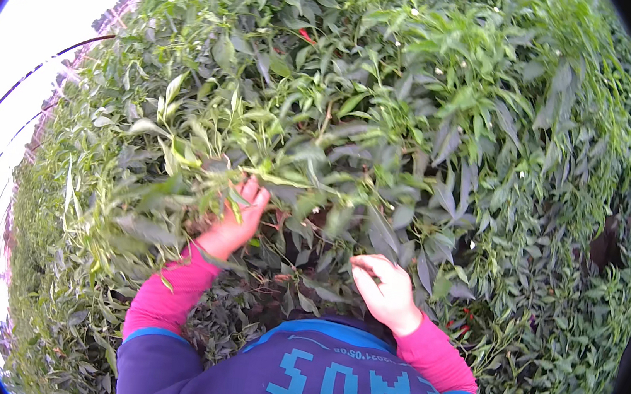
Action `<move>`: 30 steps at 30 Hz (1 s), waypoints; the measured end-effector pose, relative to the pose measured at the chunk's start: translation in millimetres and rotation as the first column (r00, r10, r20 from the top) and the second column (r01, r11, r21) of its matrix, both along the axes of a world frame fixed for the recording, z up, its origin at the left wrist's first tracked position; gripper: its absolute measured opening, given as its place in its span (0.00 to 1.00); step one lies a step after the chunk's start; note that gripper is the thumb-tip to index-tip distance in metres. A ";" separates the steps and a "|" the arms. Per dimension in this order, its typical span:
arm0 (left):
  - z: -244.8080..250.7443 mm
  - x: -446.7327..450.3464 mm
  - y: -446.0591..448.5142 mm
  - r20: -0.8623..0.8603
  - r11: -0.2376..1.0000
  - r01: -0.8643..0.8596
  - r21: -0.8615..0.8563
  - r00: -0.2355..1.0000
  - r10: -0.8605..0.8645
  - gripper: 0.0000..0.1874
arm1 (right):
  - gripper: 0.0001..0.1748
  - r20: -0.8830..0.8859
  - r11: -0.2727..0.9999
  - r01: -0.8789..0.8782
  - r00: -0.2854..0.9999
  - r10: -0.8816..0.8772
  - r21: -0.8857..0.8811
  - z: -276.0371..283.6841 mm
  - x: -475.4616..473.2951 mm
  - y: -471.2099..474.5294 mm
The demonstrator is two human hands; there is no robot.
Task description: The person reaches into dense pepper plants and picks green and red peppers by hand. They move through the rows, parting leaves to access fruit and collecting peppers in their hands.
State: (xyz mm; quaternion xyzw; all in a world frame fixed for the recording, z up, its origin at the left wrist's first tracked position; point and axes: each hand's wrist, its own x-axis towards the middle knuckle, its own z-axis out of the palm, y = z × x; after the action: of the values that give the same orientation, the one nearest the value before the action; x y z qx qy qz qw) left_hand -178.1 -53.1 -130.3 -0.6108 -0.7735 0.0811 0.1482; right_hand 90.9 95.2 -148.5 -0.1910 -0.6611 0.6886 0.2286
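Dense pepper plants with narrow green leaves and small white flowers fill the view in front of me. My left hand reaches up into the foliage, and its fingertips touch a leafy branch. Leaves cover part of that hand, so its grip is unclear. Lower and to the right, my right hand hovers before the leaves, with thumb and fingers bent towards each other. Whether something small sits between them cannot be made out. Leaves between and above the hands are blurred. A red pepper shows among the far leaves.
More red peppers hang low to the right of my right sleeve. Thin dark hoops curve against the bright area at left. Foliage presses close around my purple shirt on both sides. A dark gap opens at far right.
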 end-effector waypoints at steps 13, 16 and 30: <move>447.4 -189.9 5.7 -0.009 0.998 0.004 0.055 1.000 -0.003 0.25 | 0.23 0.258 0.816 -0.223 0.961 0.094 0.534 482.8 -402.7 50.0; 514.4 -242.3 8.6 0.805 0.940 -0.326 0.096 0.582 0.119 0.22 | 0.28 0.144 0.699 -0.329 0.939 0.311 0.635 547.8 -443.1 13.2; 502.2 -233.6 15.7 0.054 0.965 -0.119 0.234 0.993 0.109 0.19 | 0.24 -0.134 0.568 0.161 0.887 -0.442 -0.807 291.8 -560.9 247.0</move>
State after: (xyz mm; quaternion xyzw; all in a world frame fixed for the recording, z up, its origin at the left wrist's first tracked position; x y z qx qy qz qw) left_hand -411.7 -37.4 371.8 -0.5448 -0.8143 -0.0158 0.1995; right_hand -470.0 342.2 143.3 -0.2673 -0.2081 0.8761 0.3432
